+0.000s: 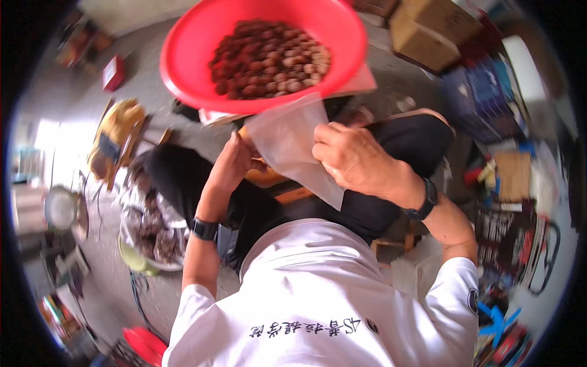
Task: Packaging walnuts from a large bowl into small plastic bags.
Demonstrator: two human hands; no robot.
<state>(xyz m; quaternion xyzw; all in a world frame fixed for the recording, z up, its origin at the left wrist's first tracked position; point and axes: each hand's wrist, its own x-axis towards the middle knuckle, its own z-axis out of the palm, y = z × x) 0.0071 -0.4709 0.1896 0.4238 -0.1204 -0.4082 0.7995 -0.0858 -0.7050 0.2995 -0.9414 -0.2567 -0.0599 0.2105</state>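
A translucent plastic bag (293, 137) is stretched between my two hands over my lap. My left hand (236, 160) pinches its left edge, and my right hand (355, 158) grips its right side with curled fingers. The bag looks flat, with nothing visible inside. Just beyond it stands a wide red plastic basin (192, 69), holding a heap of small round brown items (270, 59), perhaps nuts or dried fruit. The near rim of the basin is beside the bag's upper edge.
Cardboard boxes (429, 34) stand at the upper right, above a blue bag (481, 96). On the left are a small wooden chair with a yellow cover (117, 133) and a container of filled clear bags (158, 234). A red box (113, 73) lies on the floor.
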